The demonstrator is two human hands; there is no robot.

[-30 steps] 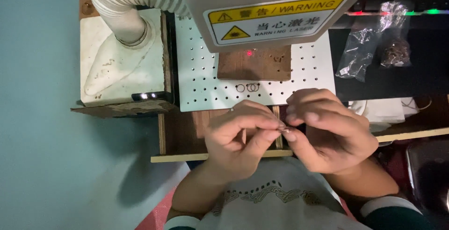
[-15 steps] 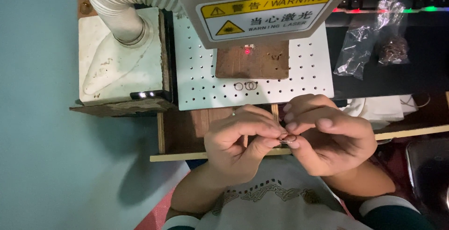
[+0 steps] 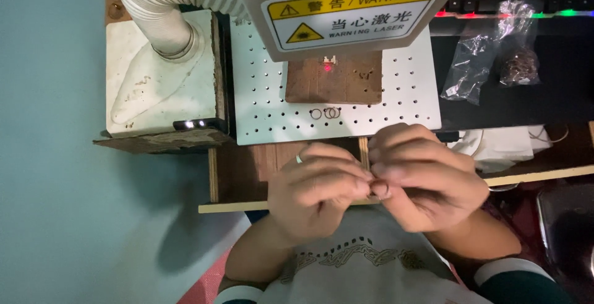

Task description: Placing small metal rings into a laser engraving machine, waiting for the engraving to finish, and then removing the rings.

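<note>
Pinching something tiny between fingertips, I bring my left hand (image 3: 315, 189) and right hand (image 3: 424, 177) together above the wooden shelf edge (image 3: 235, 206).

Both hands curl tight, thumbs and forefingers meeting at the middle; the piece they grip is too small and hidden for me to tell its long axis or heading. Just beyond them, small wire rings (image 3: 327, 113) lie in a left-to-right row on the white perforated plate (image 3: 266, 94), beside a wooden block (image 3: 334, 81).

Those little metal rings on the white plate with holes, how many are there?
3: one ring lies alone on the white plate, and two touching rings lie just beside it, below the wooden block. The hands may hide more.
</note>
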